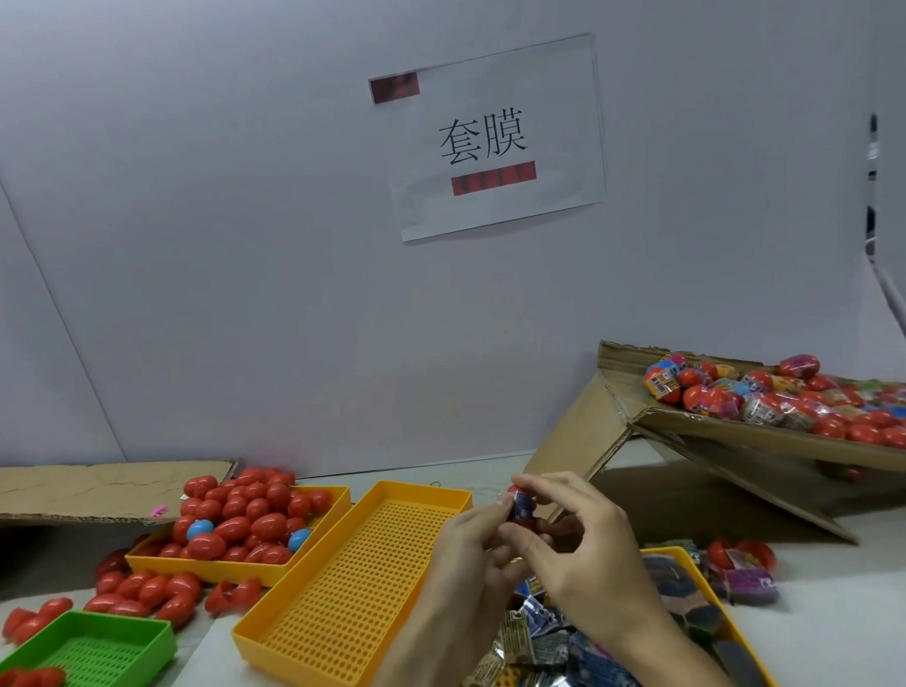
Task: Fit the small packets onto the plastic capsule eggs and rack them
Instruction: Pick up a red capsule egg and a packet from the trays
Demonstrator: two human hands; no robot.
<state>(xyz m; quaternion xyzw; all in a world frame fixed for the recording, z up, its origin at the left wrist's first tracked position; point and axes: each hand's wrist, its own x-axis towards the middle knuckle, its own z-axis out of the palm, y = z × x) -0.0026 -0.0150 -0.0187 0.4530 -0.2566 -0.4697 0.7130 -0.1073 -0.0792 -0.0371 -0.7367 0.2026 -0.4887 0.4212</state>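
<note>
My left hand [468, 553] and my right hand [576, 544] meet above the table and together pinch one red capsule egg [521, 505] with a blue printed packet wrapped round its middle. Only the egg's red top and bottom show past my fingers. Below my hands lies a yellow tray [705, 565] heaped with loose small packets [543, 643]. An empty perforated yellow tray [346, 568] sits just left of my hands. Further left, another yellow tray [155, 559] holds a pile of bare red eggs [241, 515] and two blue ones.
A tilted cardboard box [752, 435] at the right holds many wrapped eggs [802, 398]. Loose red eggs [141, 590] lie on the table by a green tray [118, 658]. Flat cardboard [86, 489] lies at the back left. A white wall with a paper sign [495, 136] stands behind.
</note>
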